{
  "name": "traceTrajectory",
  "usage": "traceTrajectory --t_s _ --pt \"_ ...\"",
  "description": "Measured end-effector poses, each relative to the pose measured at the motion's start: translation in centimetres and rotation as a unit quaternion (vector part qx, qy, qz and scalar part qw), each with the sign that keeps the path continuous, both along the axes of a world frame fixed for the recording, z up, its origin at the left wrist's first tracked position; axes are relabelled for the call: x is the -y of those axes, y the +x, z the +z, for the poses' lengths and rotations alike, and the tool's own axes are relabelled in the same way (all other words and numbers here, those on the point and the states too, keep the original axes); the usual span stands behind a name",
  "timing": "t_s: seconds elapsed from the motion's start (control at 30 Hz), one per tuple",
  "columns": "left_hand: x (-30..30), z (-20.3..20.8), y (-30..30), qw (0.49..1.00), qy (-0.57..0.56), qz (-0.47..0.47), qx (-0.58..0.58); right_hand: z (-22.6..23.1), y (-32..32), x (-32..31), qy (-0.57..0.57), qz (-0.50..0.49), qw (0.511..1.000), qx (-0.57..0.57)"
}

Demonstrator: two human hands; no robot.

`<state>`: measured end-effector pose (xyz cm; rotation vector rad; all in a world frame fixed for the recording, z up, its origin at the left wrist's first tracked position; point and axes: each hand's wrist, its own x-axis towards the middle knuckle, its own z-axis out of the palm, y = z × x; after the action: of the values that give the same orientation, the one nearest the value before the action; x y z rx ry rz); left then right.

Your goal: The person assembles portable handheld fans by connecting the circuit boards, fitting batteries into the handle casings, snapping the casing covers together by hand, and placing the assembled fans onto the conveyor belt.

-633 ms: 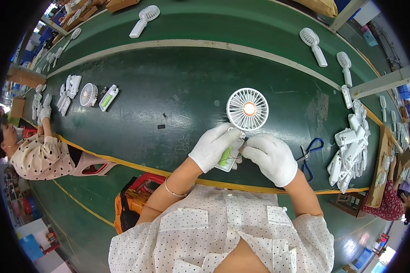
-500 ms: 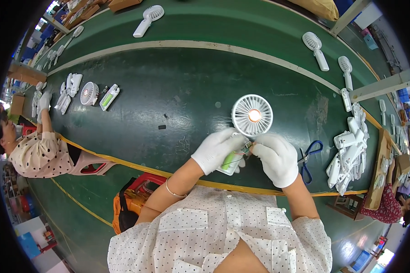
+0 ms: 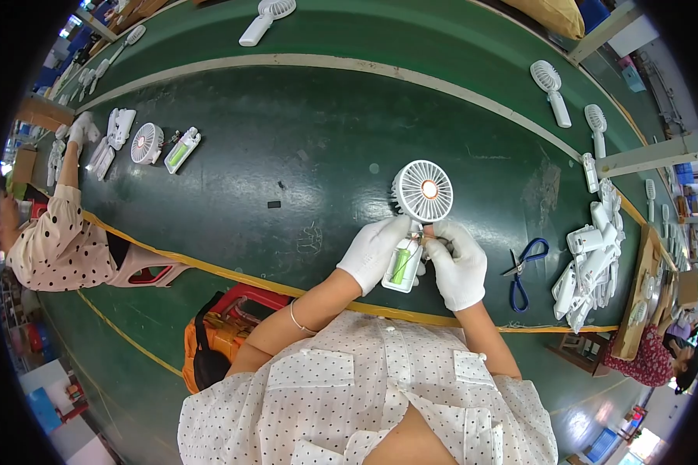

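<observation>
A white handheld fan (image 3: 424,191) lies before me at the table's near edge, its round head pointing away from me. Its handle is uncovered, and a green battery (image 3: 400,266) and thin wires show inside. My left hand (image 3: 374,254), in a white glove, is closed round the left side of the handle near the neck. From the right, my gloved right hand (image 3: 459,265) has its fingers pinched at the neck, by the wires. What exactly sits between those fingertips is too small to make out.
Blue-handled scissors (image 3: 526,273) lie right of my right hand, beside a heap of white handle shells (image 3: 593,263). A small black piece (image 3: 274,204) lies left of centre. Another open fan (image 3: 147,144) lies farther left, near a co-worker's gloved hand (image 3: 84,129). More fans (image 3: 551,91) rest on the far green strip.
The fan's handle has turned upright and its open side now faces up. My right hand has shifted left and its fingers have moved up to the neck. The co-worker's hand has reached farther forward.
</observation>
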<state>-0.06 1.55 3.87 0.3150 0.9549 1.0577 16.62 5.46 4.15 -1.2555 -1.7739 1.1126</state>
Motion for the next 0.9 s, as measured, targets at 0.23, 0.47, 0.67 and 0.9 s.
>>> traceTrajectory --t_s 0.23,0.47,0.67,0.9 --pt "-0.1 0.2 -0.2 1.0 -0.008 -0.011 0.015 -0.2 0.3 -0.4 0.189 0.054 0.98 0.039" --pt "-0.1 -0.3 -0.3 0.999 -0.017 0.005 0.039 0.0 0.3 -0.6 0.261 0.085 0.956 0.105" --pt "-0.1 -0.8 -0.2 0.999 -0.015 0.011 0.037 0.2 0.3 -0.7 0.274 0.095 0.951 0.106" --pt "0.1 -0.6 -0.2 0.997 -0.047 0.04 0.041 0.7 0.0 -0.6 0.348 0.159 0.909 0.165"
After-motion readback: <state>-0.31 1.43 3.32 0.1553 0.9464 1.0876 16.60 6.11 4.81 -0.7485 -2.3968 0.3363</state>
